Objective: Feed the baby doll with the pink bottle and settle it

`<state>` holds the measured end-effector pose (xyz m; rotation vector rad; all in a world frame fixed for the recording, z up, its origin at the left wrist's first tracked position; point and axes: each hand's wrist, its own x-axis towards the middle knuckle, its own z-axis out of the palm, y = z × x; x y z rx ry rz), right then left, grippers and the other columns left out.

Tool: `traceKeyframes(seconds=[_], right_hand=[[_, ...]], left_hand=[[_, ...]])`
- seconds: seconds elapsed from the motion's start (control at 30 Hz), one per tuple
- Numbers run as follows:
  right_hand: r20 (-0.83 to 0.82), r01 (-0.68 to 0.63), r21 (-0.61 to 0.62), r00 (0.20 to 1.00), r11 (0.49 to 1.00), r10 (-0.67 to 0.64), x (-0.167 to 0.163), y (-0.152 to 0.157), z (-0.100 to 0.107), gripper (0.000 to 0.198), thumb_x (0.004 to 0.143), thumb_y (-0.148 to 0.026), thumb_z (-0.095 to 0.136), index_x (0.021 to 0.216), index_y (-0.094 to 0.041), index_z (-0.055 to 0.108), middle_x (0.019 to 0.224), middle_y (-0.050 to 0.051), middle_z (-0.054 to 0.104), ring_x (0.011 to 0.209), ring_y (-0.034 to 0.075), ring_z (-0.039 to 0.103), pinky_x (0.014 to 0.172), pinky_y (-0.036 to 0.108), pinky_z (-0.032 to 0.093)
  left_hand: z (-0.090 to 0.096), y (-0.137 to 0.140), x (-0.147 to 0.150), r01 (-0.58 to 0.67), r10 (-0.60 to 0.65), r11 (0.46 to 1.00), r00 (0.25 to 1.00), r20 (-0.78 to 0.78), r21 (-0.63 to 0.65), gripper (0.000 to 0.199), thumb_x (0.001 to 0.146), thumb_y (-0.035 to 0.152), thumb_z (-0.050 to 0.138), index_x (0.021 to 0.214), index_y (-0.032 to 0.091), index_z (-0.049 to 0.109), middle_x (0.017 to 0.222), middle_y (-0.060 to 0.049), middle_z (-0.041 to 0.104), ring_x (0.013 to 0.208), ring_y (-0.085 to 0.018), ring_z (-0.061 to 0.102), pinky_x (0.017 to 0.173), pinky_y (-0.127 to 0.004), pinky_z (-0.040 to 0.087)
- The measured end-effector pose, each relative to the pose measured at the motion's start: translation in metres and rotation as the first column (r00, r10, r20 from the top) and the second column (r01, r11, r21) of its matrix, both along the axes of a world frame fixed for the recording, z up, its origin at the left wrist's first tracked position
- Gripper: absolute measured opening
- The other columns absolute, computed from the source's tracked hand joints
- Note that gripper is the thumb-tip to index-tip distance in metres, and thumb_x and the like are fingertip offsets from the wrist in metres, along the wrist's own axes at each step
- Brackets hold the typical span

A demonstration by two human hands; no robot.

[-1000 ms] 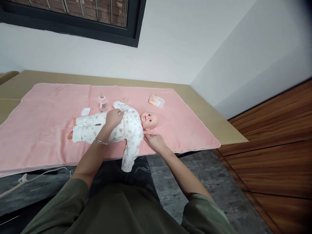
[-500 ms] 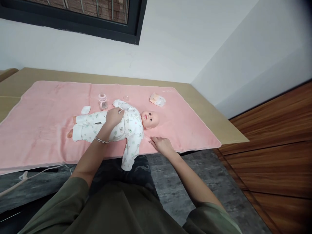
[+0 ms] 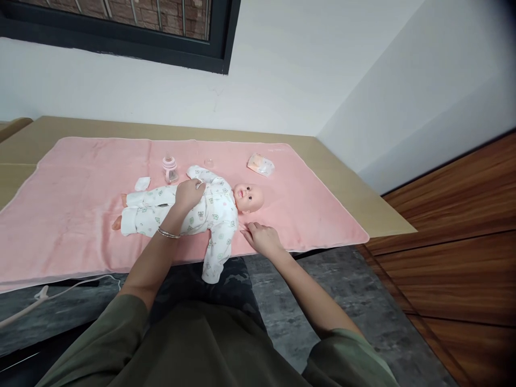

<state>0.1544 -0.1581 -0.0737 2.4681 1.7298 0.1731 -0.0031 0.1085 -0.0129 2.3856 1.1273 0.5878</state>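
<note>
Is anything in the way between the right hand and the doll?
Nothing visible: only a little pink blanket shows between the right hand and the doll, near its shoulder. The bottle and packet are beyond the doll.

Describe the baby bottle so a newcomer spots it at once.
On the table, a doll lies face up on a pink blanket. Beyond the doll's legs, on the window side, is the bottle. Unlike the flat white pad left of it, it stands upright, with a pink top and clear body.
</note>
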Motion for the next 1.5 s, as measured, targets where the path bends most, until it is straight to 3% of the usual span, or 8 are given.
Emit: traceKeyframes(seconds=[0.2, 0.43, 0.6, 0.83, 1.03, 1.27, 1.5], right_hand=[[-0.026, -0.023, -0.065, 0.999, 0.998, 0.021, 0.004, 0.007, -0.005, 0.059, 0.104, -0.048, 0.011, 0.123, -0.019, 0.058, 0.101, 0.01, 0.074, 0.085, 0.026, 0.072, 0.06, 0.03, 0.034], [-0.04, 0.024, 0.03, 0.999, 0.999, -0.023, -0.002, 0.016, 0.0, 0.048, 0.103, -0.05, 0.021, 0.111, -0.02, 0.057, 0.106, 0.008, 0.073, 0.087, 0.023, 0.072, 0.06, 0.029, 0.037], [-0.065, -0.026, -0.054, 0.998, 0.998, 0.022, 0.0, 0.026, -0.005, 0.052, 0.104, -0.041, 0.011, 0.112, -0.018, 0.057, 0.106, 0.01, 0.072, 0.088, 0.026, 0.072, 0.065, 0.031, 0.042], [-0.092, 0.027, -0.028, 0.995, 0.999, -0.029, -0.003, 0.034, -0.002, 0.046, 0.103, -0.044, 0.02, 0.116, -0.018, 0.055, 0.11, 0.011, 0.072, 0.09, 0.025, 0.071, 0.069, 0.031, 0.048], [-0.097, -0.053, -0.119, 0.994, 0.992, 0.041, 0.0, 0.044, 0.0, 0.047, 0.103, -0.038, 0.018, 0.12, -0.014, 0.055, 0.103, 0.014, 0.073, 0.089, 0.028, 0.072, 0.071, 0.034, 0.051], [-0.115, 0.0, -0.032, 0.993, 0.999, -0.004, -0.01, 0.047, 0.005, 0.045, 0.101, -0.042, 0.027, 0.129, -0.016, 0.051, 0.116, 0.015, 0.07, 0.088, 0.029, 0.072, 0.072, 0.038, 0.055], [-0.117, -0.018, -0.1, 0.993, 0.995, 0.006, -0.01, 0.058, 0.003, 0.04, 0.093, -0.011, 0.031, 0.127, -0.011, 0.052, 0.108, 0.018, 0.071, 0.092, 0.028, 0.072, 0.076, 0.036, 0.055]], left_hand=[[0.0, 0.001, 0.0, 0.0, 0.0, 1.0, 1.0, 0.002, -0.002, 0.039, 0.094, 0.042, 0.045, 0.105, 0.021, 0.076, 0.109, -0.009, 0.077, 0.103, -0.027, 0.068, 0.086, -0.035, 0.047], [0.0, 0.0, 0.001, -0.005, 0.005, 1.0, 1.0, 0.007, -0.005, 0.039, 0.094, 0.041, 0.045, 0.105, 0.021, 0.076, 0.109, -0.009, 0.077, 0.104, -0.028, 0.068, 0.086, -0.034, 0.047], [0.0, 0.001, 0.001, -0.002, 0.002, 1.0, 1.0, 0.006, -0.003, 0.039, 0.094, 0.041, 0.045, 0.104, 0.021, 0.076, 0.109, -0.009, 0.077, 0.105, -0.027, 0.068, 0.086, -0.034, 0.047], [-0.002, 0.002, 0.001, -0.003, 0.003, 1.0, 1.0, 0.008, 0.0, 0.039, 0.094, 0.042, 0.045, 0.104, 0.021, 0.076, 0.108, -0.009, 0.078, 0.103, -0.027, 0.068, 0.086, -0.034, 0.047], [-0.002, 0.002, 0.001, -0.001, 0.001, 1.0, 1.0, 0.007, 0.003, 0.039, 0.095, 0.041, 0.044, 0.104, 0.021, 0.076, 0.109, -0.009, 0.077, 0.104, -0.027, 0.068, 0.086, -0.034, 0.047], [-0.003, 0.004, 0.001, 0.0, 0.0, 1.0, 1.0, 0.008, 0.007, 0.04, 0.094, 0.042, 0.044, 0.105, 0.021, 0.076, 0.109, -0.009, 0.078, 0.106, -0.028, 0.068, 0.088, -0.035, 0.047], [-0.003, 0.004, 0.001, -0.004, 0.004, 1.0, 1.0, 0.002, 0.011, 0.041, 0.094, 0.044, 0.044, 0.105, 0.021, 0.076, 0.11, -0.009, 0.077, 0.105, -0.028, 0.068, 0.087, -0.035, 0.047]])
